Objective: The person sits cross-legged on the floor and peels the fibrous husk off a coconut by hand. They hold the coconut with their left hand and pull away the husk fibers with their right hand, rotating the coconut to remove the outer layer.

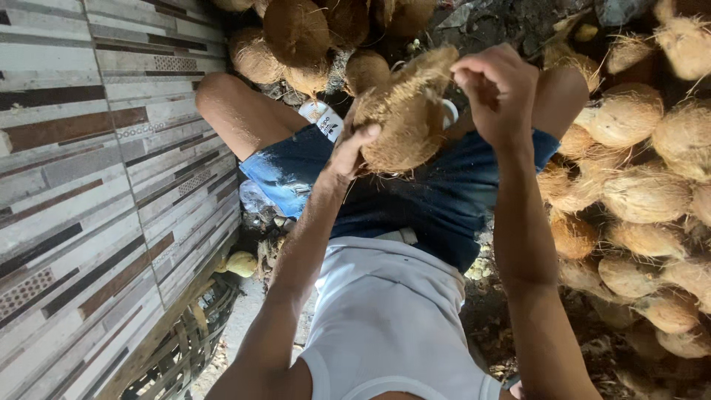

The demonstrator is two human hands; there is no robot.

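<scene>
Coconut (406, 111), brown and fibrous, sits over the person's lap, the left hand (354, 152) cupping its side with fingers curled on the husk. Right hand (498, 89) pinches fibres at its top. Heaped coconuts (644, 192) lie alongside; a tiled wall (89, 185) stands opposite.

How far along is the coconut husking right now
In hand: the left hand steadies a fibrous coconut over the lap while the right hand pinches fibre at its top edge; much husk fibre is on it yet. Coconuts fill the pile on the right and another heap ahead. Which of these are finished cannot be told.
</scene>
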